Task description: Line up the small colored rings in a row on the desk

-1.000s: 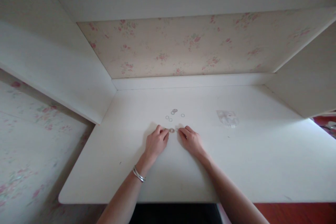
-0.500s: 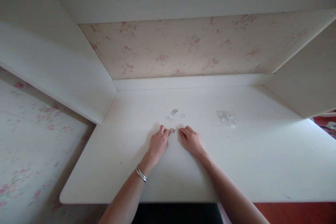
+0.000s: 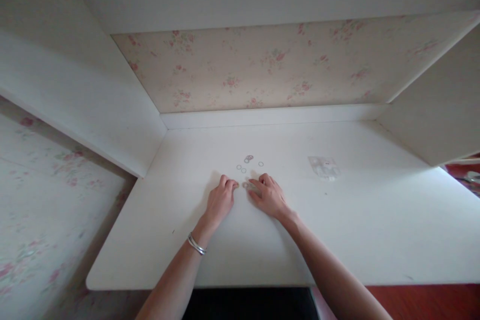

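Centrally, small ring (image 3: 245, 185) lay on table (image 3: 337, 230) between left hand (image 3: 220, 201) and right hand (image 3: 269, 195), fingertips touching; grip indiscernible.

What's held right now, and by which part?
Neither hand lifts anything. The right hand has its fingertips on a small metal ring lying on the white desk; which part, too small to tell. The left hand rests beside it.

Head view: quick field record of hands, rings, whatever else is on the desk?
left hand: knuckles up on the desk, fingertips beside a small ring
right hand: on the desk, fingers at the same ring
grip: cannot tell for either hand
loose rings: small cluster just beyond the hands
plastic bag: clear, right of the rings
bracelet: left wrist
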Available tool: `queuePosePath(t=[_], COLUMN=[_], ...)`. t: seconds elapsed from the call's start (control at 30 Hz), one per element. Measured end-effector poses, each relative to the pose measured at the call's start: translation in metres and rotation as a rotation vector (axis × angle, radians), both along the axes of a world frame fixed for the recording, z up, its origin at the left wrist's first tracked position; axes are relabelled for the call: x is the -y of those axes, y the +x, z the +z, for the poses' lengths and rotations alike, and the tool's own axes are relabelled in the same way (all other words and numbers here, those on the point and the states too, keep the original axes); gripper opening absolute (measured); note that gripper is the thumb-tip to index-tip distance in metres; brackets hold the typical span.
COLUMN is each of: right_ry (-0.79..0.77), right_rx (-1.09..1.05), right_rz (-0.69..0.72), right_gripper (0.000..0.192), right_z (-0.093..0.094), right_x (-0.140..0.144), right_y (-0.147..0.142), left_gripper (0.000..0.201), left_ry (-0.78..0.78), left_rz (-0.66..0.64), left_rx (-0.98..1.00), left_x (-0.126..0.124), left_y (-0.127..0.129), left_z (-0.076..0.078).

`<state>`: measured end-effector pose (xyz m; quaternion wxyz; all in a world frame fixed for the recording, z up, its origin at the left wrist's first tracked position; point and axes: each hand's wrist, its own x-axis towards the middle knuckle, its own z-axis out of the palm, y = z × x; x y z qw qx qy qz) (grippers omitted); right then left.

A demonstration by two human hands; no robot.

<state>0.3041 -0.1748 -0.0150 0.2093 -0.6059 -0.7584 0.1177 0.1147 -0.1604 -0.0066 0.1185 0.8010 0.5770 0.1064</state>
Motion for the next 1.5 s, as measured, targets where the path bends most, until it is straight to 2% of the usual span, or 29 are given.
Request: queuePosePath(t=[0.23,1.0,1.23,1.33,1.5], right_ry=[-0.006,0.064,0.111,0.107,0.105], right_rx=[0.043,-0.035,-0.177,-0.143,-0.039], right_rz=[0.031,0.057,-0.05,-0.081,-0.053], right_gripper=[0.026,0.023,0.023,0.024,0.023], right_z=[0.002,-0.006,-0.015,-0.016,-0.013], right_x=[-0.008,-0.013,-0.003,0.002,0.004], right_y=[-0.006,-0.009,0.005,0.006,0.003], left_gripper=[0.026,0.032,0.031,0.031,0.03], left_ry=[0.041,0.047,0.053,0.059,0.078], left_rz=[-0.026,-0.052,-0.063,-0.061,-0.053], left_rx=[-0.025,-0.008,0.033,0.054,0.096], left_x=[0.001,0.001,0.001,0.001,0.002], left_y=[-0.002,-0.003,-0.005,-0.005,-0.005], left_z=[-0.005,-0.006,-0.008,-0.008,-0.009])
